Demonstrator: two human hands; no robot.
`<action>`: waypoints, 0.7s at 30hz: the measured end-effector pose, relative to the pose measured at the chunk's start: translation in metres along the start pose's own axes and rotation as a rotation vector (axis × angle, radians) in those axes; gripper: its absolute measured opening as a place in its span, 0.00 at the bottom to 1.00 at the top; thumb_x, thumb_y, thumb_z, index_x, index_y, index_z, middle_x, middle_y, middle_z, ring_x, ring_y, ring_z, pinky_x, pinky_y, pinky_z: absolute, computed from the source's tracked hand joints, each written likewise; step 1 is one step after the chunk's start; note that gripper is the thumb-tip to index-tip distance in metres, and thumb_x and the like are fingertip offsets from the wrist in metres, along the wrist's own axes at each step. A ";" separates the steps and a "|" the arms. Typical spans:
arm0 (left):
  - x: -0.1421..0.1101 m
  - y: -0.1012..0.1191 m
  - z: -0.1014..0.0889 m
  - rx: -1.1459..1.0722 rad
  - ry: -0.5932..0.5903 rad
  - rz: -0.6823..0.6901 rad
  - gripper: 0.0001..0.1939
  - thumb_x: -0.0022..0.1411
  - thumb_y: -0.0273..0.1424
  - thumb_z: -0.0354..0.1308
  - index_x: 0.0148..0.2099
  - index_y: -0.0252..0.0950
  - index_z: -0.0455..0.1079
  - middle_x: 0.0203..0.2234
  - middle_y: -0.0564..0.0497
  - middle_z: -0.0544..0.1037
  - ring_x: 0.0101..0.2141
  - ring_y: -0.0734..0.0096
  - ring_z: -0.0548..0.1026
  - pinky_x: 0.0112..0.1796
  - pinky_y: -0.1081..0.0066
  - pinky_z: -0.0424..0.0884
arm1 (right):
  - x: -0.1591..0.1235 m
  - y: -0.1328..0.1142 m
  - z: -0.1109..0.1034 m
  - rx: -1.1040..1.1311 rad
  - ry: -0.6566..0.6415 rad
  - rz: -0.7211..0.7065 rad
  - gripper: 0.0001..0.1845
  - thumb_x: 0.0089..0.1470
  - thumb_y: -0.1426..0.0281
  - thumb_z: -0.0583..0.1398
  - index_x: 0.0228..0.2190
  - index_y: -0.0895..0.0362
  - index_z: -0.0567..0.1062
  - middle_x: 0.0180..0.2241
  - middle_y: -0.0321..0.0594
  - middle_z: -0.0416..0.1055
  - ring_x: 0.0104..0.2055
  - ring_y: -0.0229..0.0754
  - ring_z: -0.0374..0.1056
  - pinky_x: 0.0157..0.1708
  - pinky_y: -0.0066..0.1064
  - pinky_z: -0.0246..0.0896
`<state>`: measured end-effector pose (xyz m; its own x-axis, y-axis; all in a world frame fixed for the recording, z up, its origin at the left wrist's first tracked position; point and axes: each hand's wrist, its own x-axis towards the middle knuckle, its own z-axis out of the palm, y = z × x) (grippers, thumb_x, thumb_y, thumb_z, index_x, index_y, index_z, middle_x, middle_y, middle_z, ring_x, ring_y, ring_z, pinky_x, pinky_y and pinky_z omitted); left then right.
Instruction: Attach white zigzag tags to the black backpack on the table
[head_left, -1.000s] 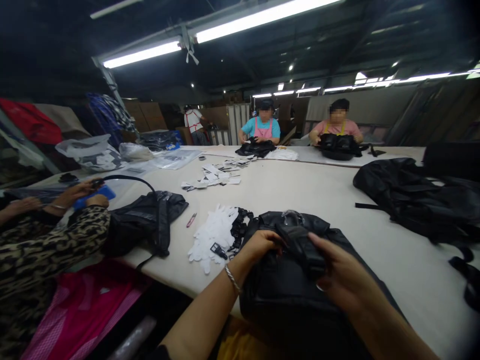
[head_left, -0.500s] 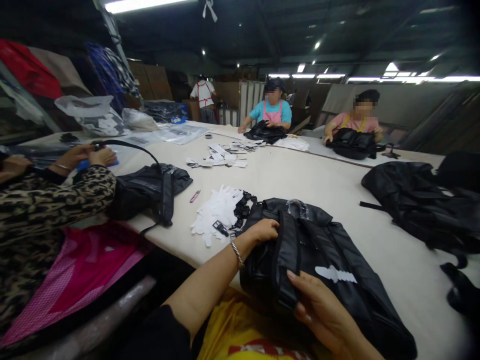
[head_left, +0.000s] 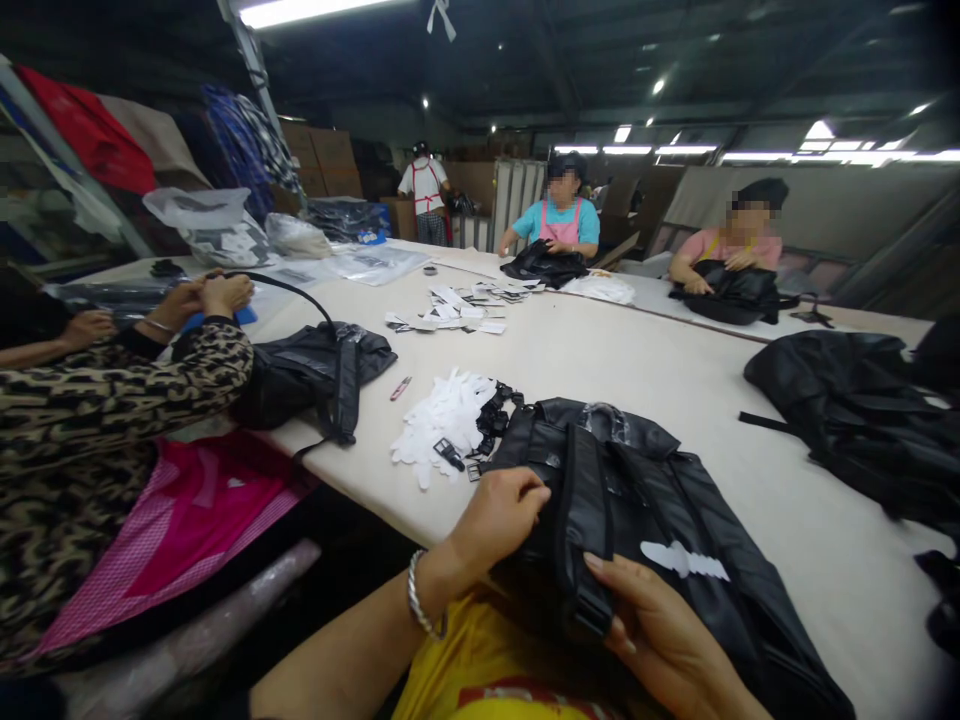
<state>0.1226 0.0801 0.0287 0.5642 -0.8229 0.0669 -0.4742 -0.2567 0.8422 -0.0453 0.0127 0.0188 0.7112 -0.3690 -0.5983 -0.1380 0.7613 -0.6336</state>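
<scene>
A black backpack point(head_left: 675, 520) lies back-up on the table's near edge in front of me. My left hand point(head_left: 499, 515) grips the bag's left side, fingers curled onto it beside the shoulder strap point(head_left: 585, 520). My right hand point(head_left: 660, 640) is closed on the lower end of that strap, thumb on top. A small white paper piece point(head_left: 684, 560) rests on the bag's back. A silver bracelet is on my left wrist.
White paper pieces point(head_left: 442, 420) and black buckles point(head_left: 495, 420) lie left of the bag. A person in a leopard-print sleeve point(head_left: 127, 380) handles another black bag point(head_left: 315, 370) at left. Black bags point(head_left: 847, 410) sit at right. Two people work across the large table point(head_left: 600, 360).
The strap I held bunched above the bag now lies flat along its back. My left hand slid down the bag's side toward me, and my right hand grips the strap's lower end.
</scene>
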 end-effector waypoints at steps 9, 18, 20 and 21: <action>-0.013 0.019 0.010 -0.383 -0.287 -0.373 0.21 0.49 0.47 0.51 0.20 0.33 0.61 0.12 0.58 0.59 0.16 0.82 0.57 0.18 0.78 0.54 | 0.002 0.001 0.007 -0.023 -0.086 0.010 0.16 0.39 0.65 0.66 0.18 0.61 0.66 0.12 0.30 0.58 0.12 0.25 0.50 0.11 0.17 0.42; 0.001 -0.004 0.039 -0.623 -0.265 -0.326 0.10 0.37 0.32 0.61 0.25 0.31 0.69 0.21 0.54 0.71 0.25 0.75 0.66 0.25 0.76 0.60 | 0.011 0.013 0.003 -0.293 -0.071 0.000 0.22 0.39 0.57 0.64 0.18 0.61 0.63 0.11 0.30 0.57 0.11 0.26 0.50 0.12 0.18 0.43; 0.003 -0.010 0.041 -0.636 -0.267 -0.351 0.09 0.36 0.30 0.61 0.23 0.31 0.69 0.20 0.54 0.71 0.24 0.75 0.66 0.25 0.76 0.60 | 0.013 0.011 -0.003 -0.409 -0.091 0.034 0.22 0.41 0.53 0.62 0.21 0.60 0.64 0.12 0.32 0.59 0.12 0.28 0.53 0.13 0.19 0.47; 0.004 -0.011 0.040 -0.659 -0.258 -0.376 0.08 0.36 0.30 0.61 0.23 0.31 0.69 0.19 0.54 0.71 0.24 0.76 0.65 0.24 0.76 0.60 | 0.014 0.005 -0.007 -0.517 -0.105 0.051 0.23 0.43 0.51 0.60 0.22 0.59 0.64 0.13 0.34 0.62 0.14 0.31 0.56 0.14 0.20 0.50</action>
<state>0.1033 0.0592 -0.0021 0.3946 -0.8526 -0.3426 0.2595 -0.2542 0.9317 -0.0412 0.0078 0.0038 0.7562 -0.2632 -0.5991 -0.4772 0.4047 -0.7801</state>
